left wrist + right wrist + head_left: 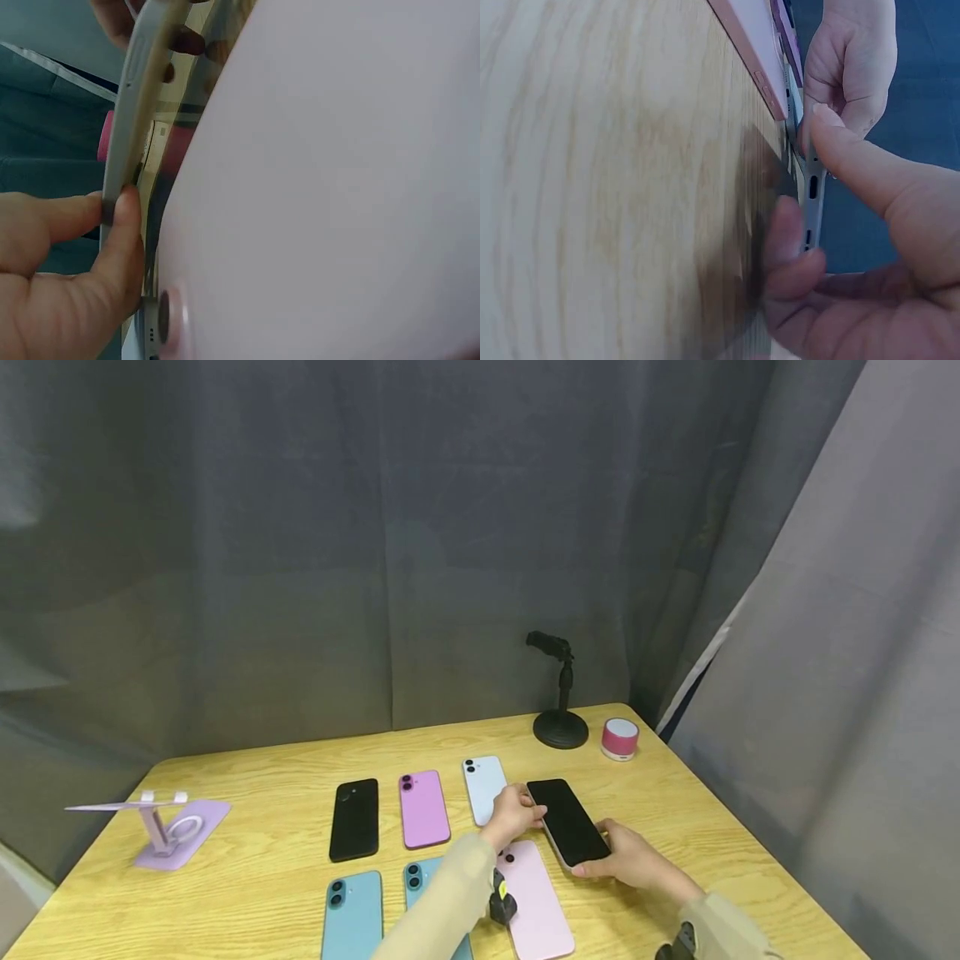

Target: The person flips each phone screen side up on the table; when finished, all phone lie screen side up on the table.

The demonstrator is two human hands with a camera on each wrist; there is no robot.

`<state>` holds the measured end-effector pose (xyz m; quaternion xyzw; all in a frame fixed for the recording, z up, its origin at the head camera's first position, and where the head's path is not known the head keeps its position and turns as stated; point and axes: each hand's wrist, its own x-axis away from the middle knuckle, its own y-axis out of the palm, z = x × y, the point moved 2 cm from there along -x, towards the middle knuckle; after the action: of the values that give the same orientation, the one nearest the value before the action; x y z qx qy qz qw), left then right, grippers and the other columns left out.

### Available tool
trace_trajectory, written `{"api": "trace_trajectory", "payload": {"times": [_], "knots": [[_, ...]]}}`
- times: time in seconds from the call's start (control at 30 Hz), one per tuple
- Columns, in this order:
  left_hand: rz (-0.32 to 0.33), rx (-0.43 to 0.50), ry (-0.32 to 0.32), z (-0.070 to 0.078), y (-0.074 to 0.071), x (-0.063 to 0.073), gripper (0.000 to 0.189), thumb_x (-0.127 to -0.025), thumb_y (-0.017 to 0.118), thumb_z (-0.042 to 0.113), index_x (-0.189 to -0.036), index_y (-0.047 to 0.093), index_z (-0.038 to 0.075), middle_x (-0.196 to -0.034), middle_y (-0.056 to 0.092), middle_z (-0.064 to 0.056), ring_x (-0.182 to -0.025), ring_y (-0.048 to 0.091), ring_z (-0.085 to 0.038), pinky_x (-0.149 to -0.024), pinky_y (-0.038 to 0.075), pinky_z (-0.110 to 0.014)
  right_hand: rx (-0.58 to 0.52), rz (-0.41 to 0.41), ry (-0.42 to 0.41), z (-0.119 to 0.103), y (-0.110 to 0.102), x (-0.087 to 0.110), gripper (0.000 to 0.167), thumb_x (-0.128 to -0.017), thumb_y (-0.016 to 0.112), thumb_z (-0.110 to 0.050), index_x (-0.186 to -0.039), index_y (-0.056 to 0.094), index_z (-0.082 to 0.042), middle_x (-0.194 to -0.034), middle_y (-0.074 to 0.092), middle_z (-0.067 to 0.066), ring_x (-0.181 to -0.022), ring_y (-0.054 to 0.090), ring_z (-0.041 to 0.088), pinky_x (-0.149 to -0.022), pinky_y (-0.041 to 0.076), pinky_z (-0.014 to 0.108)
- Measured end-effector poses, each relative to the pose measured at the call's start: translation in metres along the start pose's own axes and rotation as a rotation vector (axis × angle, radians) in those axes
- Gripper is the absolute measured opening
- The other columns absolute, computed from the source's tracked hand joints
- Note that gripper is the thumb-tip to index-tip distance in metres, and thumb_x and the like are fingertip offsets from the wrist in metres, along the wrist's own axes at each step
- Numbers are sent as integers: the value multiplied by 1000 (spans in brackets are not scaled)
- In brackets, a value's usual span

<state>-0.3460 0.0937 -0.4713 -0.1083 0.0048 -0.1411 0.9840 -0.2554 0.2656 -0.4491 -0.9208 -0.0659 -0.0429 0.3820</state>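
Note:
Both hands hold a smartphone (568,823) with a dark screen facing up and a pale frame. My left hand (513,814) pinches its long left edge; in the left wrist view the thumb and fingers (124,225) lie on either side of that edge. At the near end, my right hand (633,857) grips a corner between thumb and fingers. The right wrist view shows the port end (813,191) of the phone raised off the wood. Beneath my left wrist lies a pink phone (536,902), back up. A white phone (483,785) is just beyond my left hand.
Left of my arm lie a black phone (356,820), a purple phone (424,810) and two teal phones, one (354,914) uncovered, the other (420,875) partly under my sleeve. A black stand (561,729) and pink speaker (620,740) stand behind; a lilac folding stand (168,839) is far left.

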Motion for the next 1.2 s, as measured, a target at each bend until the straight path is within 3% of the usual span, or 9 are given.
{"api": "trace_trajectory", "payload": {"times": [0.13, 0.33, 0.57, 0.73, 0.8, 0.9, 0.97, 1.03, 1.2], "knots": [[-46, -84, 18, 2, 2, 2, 49, -83, 69, -3, -124, 47, -18, -88, 57, -10, -71, 67, -19, -62, 56, -23, 17, -10, 11, 5, 0, -1, 79, -70, 85, -35, -119, 48, 15, -101, 61, 14, -87, 57, 19, -78, 52, 38], [-101, -199, 60, 4, 1, 7, 21, -80, 73, 2, -92, 58, -7, -67, 36, 3, -60, 38, -10, -53, 30, -19, 37, 15, 18, 8, 1, -3, 85, -70, 85, -38, -122, 47, 17, -107, 53, 19, -93, 50, 23, -86, 48, 44], [-196, -322, 54, 15, 4, 14, 65, -78, 76, 5, -130, 43, -16, -62, 39, 4, -54, 36, -8, -53, 33, -18, 85, 77, -12, 11, 3, -9, 85, -70, 85, -38, -121, 47, 19, -107, 53, 22, -96, 50, 26, -88, 47, 47], [-208, -394, 62, 20, 5, 19, 81, -76, 78, 7, -139, 34, -16, -67, 43, 2, -63, 41, -10, -67, 41, -20, 121, 99, -9, 11, 3, -13, 85, -69, 85, -40, -121, 48, 16, -103, 55, 19, -96, 50, 27, -88, 48, 49], [-189, -387, 57, 20, 5, 20, 66, -75, 79, 7, -126, 47, -18, -66, 42, 3, -62, 40, -10, -65, 40, -20, 125, 96, -1, 12, 3, -13, 86, -68, 85, -41, -122, 48, 15, -105, 55, 19, -97, 50, 26, -89, 47, 49], [-166, -373, 59, 18, 6, 21, 26, -73, 81, 6, -77, 57, -5, -55, 34, 6, -52, 32, -8, -51, 30, -18, 140, 93, 3, 13, 3, -12, 87, -68, 85, -41, -123, 48, 14, -106, 54, 20, -96, 51, 26, -89, 48, 49], [-157, -387, 68, 17, 7, 21, 46, -73, 81, 8, -56, 39, 10, -50, 28, 8, -48, 27, -6, -46, 24, -17, 146, 97, 7, 13, 3, -11, 88, -67, 86, -41, -124, 48, 14, -106, 54, 20, -96, 52, 25, -89, 48, 49], [-145, -409, 68, 18, 8, 21, 59, -73, 82, 9, -52, 28, 16, -45, 21, 9, -44, 21, -6, -43, 19, -18, 143, 99, 7, 12, 3, -10, 87, -67, 86, -40, -124, 48, 15, -107, 53, 20, -96, 52, 26, -89, 48, 49], [-138, -438, 75, 12, 10, 14, 62, -70, 85, 12, -51, 26, 16, -46, 21, 7, -44, 20, -7, -42, 18, -20, 140, 103, 10, 11, 4, -10, 89, -67, 86, -40, -125, 47, 15, -109, 53, 22, -98, 53, 27, -91, 48, 50]]}}
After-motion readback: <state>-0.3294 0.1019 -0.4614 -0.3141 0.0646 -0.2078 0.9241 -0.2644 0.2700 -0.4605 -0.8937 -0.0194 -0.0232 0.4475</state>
